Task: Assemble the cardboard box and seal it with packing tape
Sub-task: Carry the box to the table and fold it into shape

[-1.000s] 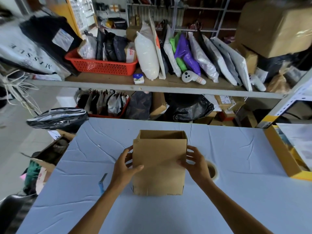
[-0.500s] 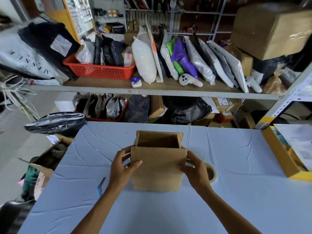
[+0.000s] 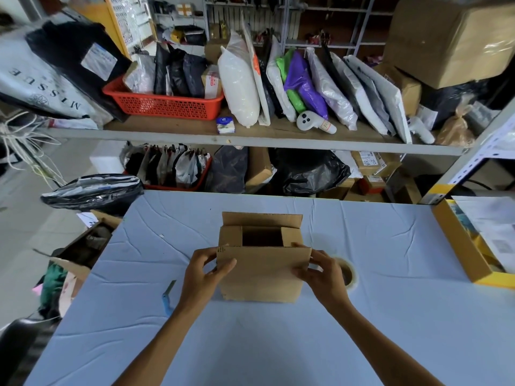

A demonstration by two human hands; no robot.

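The cardboard box (image 3: pixel 262 277) no longer shows an open tube at its top. Its two short side flaps (image 3: pixel 230 236) now lie folded inward over the opening, and the far flap (image 3: pixel 262 218) stands up behind them. The box's lower edge sits higher in the frame than a second ago. The left grip (image 3: pixel 204 274) and right grip (image 3: pixel 323 277) were midway down the sides. Now they pinch the near flap (image 3: pixel 263 260) at its upper corners.

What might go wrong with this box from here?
The left hand and right hand both pinch the near flap of the cardboard box, so neither is free for the tape roll lying behind the right hand; letting go may let the flaps spring open. The blue cutter lies close beside the left wrist and might be bumped.
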